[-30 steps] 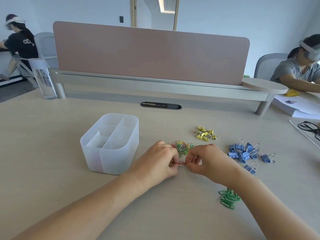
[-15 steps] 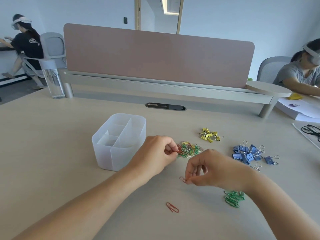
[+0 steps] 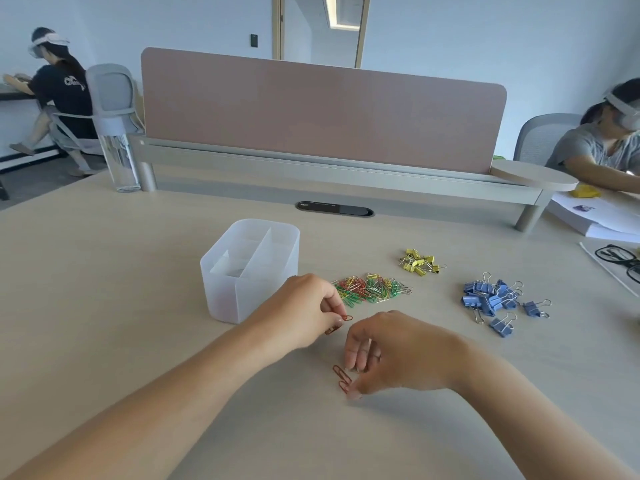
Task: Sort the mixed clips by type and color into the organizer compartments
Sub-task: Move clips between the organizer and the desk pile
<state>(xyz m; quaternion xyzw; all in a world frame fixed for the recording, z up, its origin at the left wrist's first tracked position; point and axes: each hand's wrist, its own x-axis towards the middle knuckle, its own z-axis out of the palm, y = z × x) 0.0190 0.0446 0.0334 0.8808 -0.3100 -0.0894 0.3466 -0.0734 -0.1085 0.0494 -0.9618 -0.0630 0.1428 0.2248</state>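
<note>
- The organizer (image 3: 242,299), a clear plastic tub with inner dividers, stands on the tabletop (image 3: 104,306) left of center. Its compartments look empty from here.
- The left hand (image 3: 304,313) is just beside the tub's near right corner and pinches a red paper clip (image 3: 347,318) between thumb and fingertip.
- The right hand (image 3: 398,355) hovers low over the tabletop with its fingers loosely bent, thumb and fingertips apart, gripping nothing.
- A pair of red clips (image 3: 341,377) lies flat on the tabletop under those fingertips, the thumb tip just beside the nearer one.
- The mixed pile (image 3: 372,287) of red, green, yellow and silver paper clips lies right behind the left hand.
- The yellow binder clips (image 3: 420,263) lie farther back on the right, and the blue binder clips (image 3: 491,299) are well apart to the right.
- Bare tabletop stretches left of the tub and in front of both forearms.
- A water bottle (image 3: 119,157) stands at the far left edge beside the foot of a pink divider screen (image 3: 322,112).
- Glasses (image 3: 620,258) and a paper stack (image 3: 588,220) sit at the right edge.
- 2 other people sit in the room, 1 at each side.
</note>
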